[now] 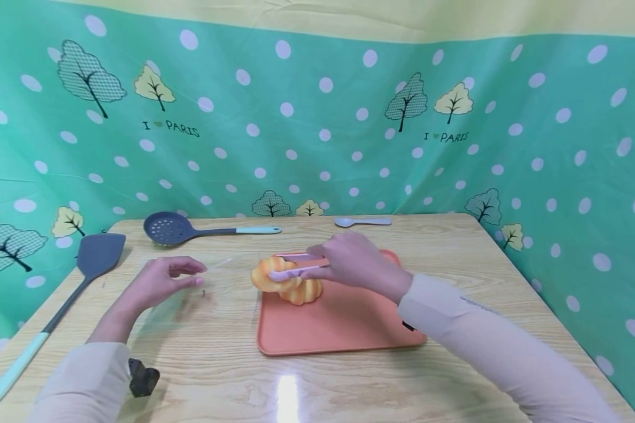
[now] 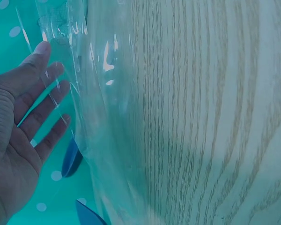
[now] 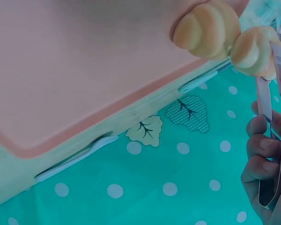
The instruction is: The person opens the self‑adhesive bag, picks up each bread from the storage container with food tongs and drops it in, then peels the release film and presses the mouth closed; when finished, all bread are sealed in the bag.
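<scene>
My right hand [image 1: 357, 261] grips pale purple tongs [image 1: 298, 273], whose tips pinch a ridged golden bread roll [image 1: 270, 274]. In the right wrist view, that held roll [image 3: 255, 51] hangs beside a second bread roll [image 3: 210, 29]. This other roll [image 1: 303, 292] lies on the left part of a coral tray [image 1: 338, 323]. My left hand [image 1: 156, 284] is left of the tray, at a clear plastic bag [image 1: 224, 288]. In the left wrist view, its straight, spread fingers [image 2: 44, 96] show through the bag's film [image 2: 105, 93], with the thumb apart from them.
A slotted skimmer [image 1: 170, 228] and a small light spoon [image 1: 362, 221] lie along the table's back edge. On the left lies a long spatula [image 1: 99, 254] with a mint handle. A green dotted cloth [image 1: 323, 135] hangs behind the table [image 1: 211, 376].
</scene>
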`<state>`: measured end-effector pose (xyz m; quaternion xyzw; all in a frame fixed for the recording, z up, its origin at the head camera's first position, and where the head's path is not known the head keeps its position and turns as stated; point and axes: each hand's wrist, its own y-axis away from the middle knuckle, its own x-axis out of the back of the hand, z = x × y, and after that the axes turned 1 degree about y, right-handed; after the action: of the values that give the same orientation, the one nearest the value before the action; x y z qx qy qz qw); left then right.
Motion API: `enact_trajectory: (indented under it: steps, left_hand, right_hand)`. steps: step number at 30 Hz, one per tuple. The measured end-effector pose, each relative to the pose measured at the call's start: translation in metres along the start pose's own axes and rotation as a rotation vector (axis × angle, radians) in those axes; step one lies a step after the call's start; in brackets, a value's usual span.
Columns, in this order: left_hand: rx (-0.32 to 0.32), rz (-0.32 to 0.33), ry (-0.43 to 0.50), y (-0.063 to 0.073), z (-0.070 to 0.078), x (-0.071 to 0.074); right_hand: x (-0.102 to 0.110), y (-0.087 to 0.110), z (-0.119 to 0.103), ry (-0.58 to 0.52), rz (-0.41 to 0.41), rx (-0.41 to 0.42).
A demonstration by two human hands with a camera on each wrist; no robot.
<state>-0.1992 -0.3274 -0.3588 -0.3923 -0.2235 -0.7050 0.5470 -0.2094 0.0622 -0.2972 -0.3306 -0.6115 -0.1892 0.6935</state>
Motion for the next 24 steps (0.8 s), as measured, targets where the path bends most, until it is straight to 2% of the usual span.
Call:
enact_trajectory:
  steps: [5,10,17,21,24]
  left_hand:
    - [-0.006,0.005,0.007,0.001,0.001,0.001]
    - [0.002,0.003,0.015,0.002,0.001,0.001]
    - [0.027,-0.004,0.018,0.004,-0.001,0.001]
    - [0.032,0.001,0.023,0.004,-0.002,0.001]
    - [0.032,0.009,0.033,0.004,-0.003,0.001]
  right_hand:
    - [0.001,-0.011,-0.002,-0.015,-0.028,-0.014]
    - [0.004,-0.015,0.001,0.015,-0.018,0.019]
    - [0.012,-0.019,0.002,-0.03,-0.001,0.002]
    - [0.011,-0.025,-0.004,0.038,0.026,0.06]
    - [0.007,-0.032,-0.012,0.114,-0.003,0.086]
